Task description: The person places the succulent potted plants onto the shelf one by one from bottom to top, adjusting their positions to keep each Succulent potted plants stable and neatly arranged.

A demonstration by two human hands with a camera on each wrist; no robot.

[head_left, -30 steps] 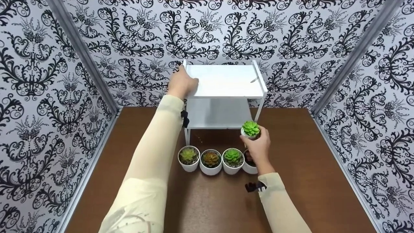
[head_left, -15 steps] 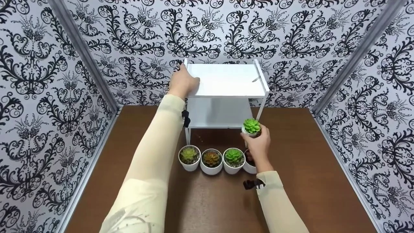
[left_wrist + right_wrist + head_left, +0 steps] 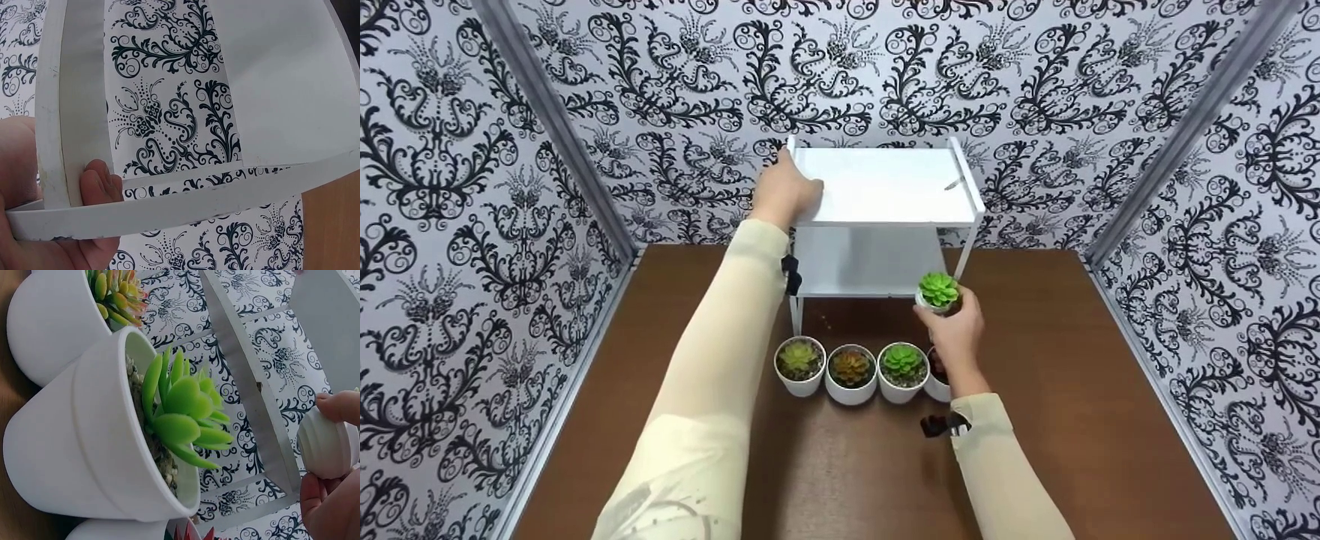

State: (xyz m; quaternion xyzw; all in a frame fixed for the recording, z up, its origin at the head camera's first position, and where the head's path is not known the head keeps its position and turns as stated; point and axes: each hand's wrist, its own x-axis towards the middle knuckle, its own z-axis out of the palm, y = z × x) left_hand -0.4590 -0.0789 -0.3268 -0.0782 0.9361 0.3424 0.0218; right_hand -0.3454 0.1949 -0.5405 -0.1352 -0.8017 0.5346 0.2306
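In the head view, a white two-tier shelf (image 3: 885, 187) stands at the back of the table. My left hand (image 3: 784, 193) grips its upper left edge; in the left wrist view, fingers (image 3: 97, 183) curl round the white frame (image 3: 50, 112). Low at the shelf's right front, my right hand (image 3: 960, 330) holds a small potted succulent (image 3: 939, 289) with bright green leaves. The right wrist view shows thumb and fingers round its ribbed white pot (image 3: 326, 447). The pot is just in front of the lower tier; whether they touch I cannot tell.
Several white-potted succulents line up before the shelf: yellow-green (image 3: 799, 360), orange-brown (image 3: 851, 367), green (image 3: 901, 364), and a reddish one (image 3: 937, 367) partly behind my right hand. The brown table (image 3: 660, 360) is enclosed by patterned walls (image 3: 840, 67).
My right hand and the small potted succulent have risen slightly and then shifted a little left. My left hand stays on the shelf.
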